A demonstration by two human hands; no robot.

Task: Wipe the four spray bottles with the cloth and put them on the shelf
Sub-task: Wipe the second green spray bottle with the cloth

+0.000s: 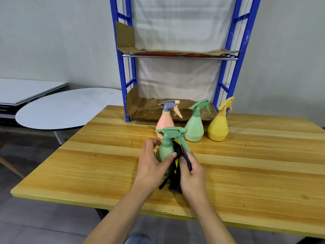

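While the left hand (153,166) curls fingers and thumb round the body of the near green spray bottle (166,150), held upright over the wooden table (246,164), the right hand (191,170) grips a dark cloth (176,175) and presses it against that bottle's right side, below the trigger; behind, the pink bottle (164,124), second green bottle (194,128) and yellow bottle (218,128) stand in a row on the table, just before the blue shelf (123,67); cardboard (146,110) lines its tiers.

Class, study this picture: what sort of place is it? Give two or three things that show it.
Probably a plain workroom or storeroom: a bare pale wall, a blue metal shelf rack lined with cardboard on a wooden table, and a round white table beside it.
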